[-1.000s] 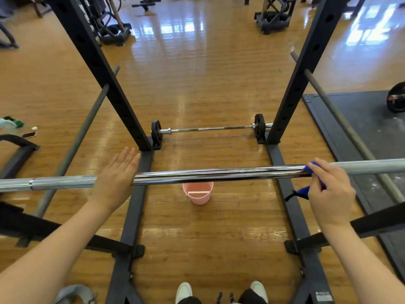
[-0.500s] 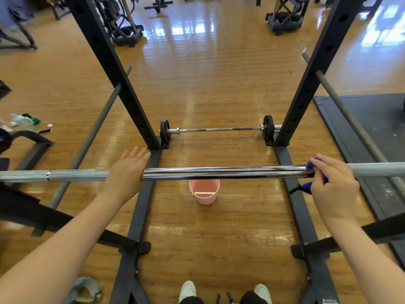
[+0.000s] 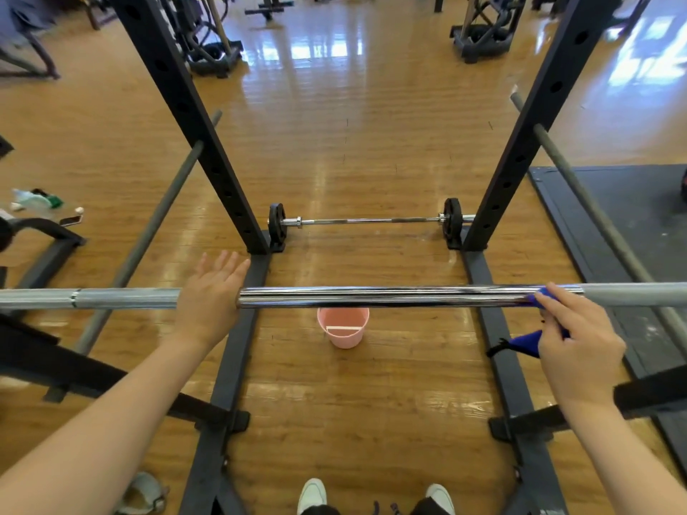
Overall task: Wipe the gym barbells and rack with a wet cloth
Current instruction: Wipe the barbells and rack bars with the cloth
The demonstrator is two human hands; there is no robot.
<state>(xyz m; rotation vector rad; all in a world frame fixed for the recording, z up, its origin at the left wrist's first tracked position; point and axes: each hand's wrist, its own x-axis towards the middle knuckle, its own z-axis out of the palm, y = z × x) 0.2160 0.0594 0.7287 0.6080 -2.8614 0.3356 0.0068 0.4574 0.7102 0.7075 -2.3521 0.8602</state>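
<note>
The left hand (image 3: 212, 302) lay flat, fingers straight, on the barbell (image 3: 371, 296); the right hand (image 3: 580, 343) pinched a blue cloth (image 3: 528, 341) against it.

A shiny chrome steel barbell (image 3: 371, 296) with duller grey knurled ends; a deep blue wet cloth (image 3: 528, 341); black steel rack uprights (image 3: 193, 117) dotted with holes; a pale pink plastic bucket (image 3: 344, 327); a glossy honey-brown plank floor (image 3: 334, 150); a dark grey rubber mat (image 3: 632, 210).
</note>
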